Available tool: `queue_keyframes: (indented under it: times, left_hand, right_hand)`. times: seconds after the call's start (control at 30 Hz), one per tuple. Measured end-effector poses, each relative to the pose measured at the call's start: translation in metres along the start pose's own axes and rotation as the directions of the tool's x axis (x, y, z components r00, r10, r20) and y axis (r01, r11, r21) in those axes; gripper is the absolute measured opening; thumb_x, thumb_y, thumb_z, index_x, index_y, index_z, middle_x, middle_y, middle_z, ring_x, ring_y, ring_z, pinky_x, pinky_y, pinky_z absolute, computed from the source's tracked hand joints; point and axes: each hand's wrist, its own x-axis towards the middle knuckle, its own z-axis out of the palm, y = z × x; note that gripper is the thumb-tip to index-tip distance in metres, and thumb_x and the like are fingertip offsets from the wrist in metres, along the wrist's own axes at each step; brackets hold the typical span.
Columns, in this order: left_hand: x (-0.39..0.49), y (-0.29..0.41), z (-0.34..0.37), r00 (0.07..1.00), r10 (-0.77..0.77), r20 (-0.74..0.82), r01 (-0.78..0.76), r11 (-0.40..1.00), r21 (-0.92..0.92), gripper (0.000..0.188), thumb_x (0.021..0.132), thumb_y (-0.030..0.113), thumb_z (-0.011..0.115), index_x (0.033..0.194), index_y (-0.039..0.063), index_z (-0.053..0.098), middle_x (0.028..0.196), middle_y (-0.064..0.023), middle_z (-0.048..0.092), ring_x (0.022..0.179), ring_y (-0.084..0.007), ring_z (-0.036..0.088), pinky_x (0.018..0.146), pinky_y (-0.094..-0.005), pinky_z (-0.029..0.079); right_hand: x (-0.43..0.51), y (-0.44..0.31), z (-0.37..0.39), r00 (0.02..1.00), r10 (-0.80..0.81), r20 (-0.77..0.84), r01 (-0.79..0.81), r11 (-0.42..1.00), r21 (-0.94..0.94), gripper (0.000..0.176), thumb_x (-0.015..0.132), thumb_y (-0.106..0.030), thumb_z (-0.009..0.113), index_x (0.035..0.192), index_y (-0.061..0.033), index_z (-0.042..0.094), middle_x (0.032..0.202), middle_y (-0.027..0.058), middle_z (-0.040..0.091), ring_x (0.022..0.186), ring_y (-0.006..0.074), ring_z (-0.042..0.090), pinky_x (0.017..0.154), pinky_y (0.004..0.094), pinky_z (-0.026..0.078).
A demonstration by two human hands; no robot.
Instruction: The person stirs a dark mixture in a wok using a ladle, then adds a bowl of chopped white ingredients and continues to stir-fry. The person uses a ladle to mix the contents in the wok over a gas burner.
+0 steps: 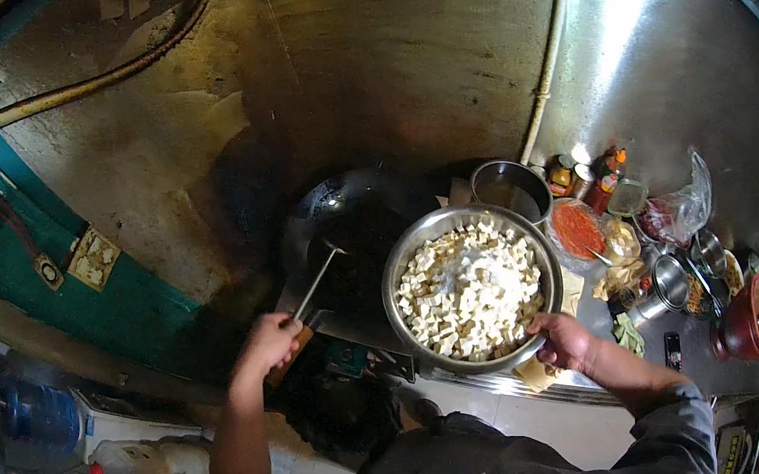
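Observation:
My left hand (273, 342) is closed around the handle of a long metal utensil (316, 285), whose far end lies over a dark wok (336, 206). My right hand (564, 341) grips the near right rim of a wide stainless-steel bowl (401, 324). Small white cubes, which look like tofu, fill the bowl, with some white powdery matter on top of them. The bowl stands just right of the wok and hides part of the counter. Shadow hides what lies inside the wok.
Right of the bowl stand an empty metal pot (512, 192), a container of chopped red food (576, 230), sauce bottles (606, 180), metal cups (669, 283), a phone (672, 351) and a reddish-brown mortar (745, 321). A large blue water bottle (41, 414) is at the left.

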Motion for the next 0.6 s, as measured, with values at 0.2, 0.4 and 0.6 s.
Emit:
queue_keyframes:
  times: [0.2, 0.4, 0.6]
  left_hand:
    - [-0.033, -0.022, 0.01, 0.993, -0.002, -0.116, 0.012, 0.997, 0.078, 0.032, 0.103, 0.027, 0.06, 0.119, 0.0, 0.067, 0.077, -0.0074, 0.07, 0.059, -0.015, 0.061, 0.057, -0.0352, 0.051]
    - [-0.068, -0.013, 0.013, 0.981, -0.09, -0.171, 0.107, 0.99, 0.092, 0.033, 0.101, 0.029, 0.063, 0.112, -0.001, 0.07, 0.081, -0.0089, 0.073, 0.072, -0.0202, 0.068, 0.069, -0.04, 0.055]
    - [-0.081, -0.005, 0.02, 0.98, -0.067, -0.189, 0.083, 0.994, 0.077, 0.032, 0.098, 0.03, 0.064, 0.105, 0.0, 0.073, 0.082, -0.0117, 0.073, 0.075, -0.0242, 0.07, 0.072, -0.042, 0.055]
  right_hand:
    - [0.083, -0.079, 0.008, 0.997, -0.053, 0.051, 0.065, 0.96, -0.272, 0.019, 0.097, -0.017, 0.052, 0.081, -0.0073, 0.056, 0.067, 0.0069, 0.059, 0.039, 0.0151, 0.04, 0.036, 0.0269, 0.033]
    - [0.218, -0.143, 0.016, 0.993, -0.062, 0.104, 0.101, 0.898, -0.428, 0.024, 0.094, -0.023, 0.054, 0.072, -0.0136, 0.055, 0.058, 0.0006, 0.046, 0.04, 0.0144, 0.033, 0.038, 0.0303, 0.025]
    - [0.29, -0.191, 0.056, 0.99, -0.114, 0.086, 0.143, 0.791, -0.594, 0.016, 0.09, -0.017, 0.06, 0.077, -0.0079, 0.06, 0.059, 0.0042, 0.051, 0.041, 0.0153, 0.042, 0.04, 0.0297, 0.028]
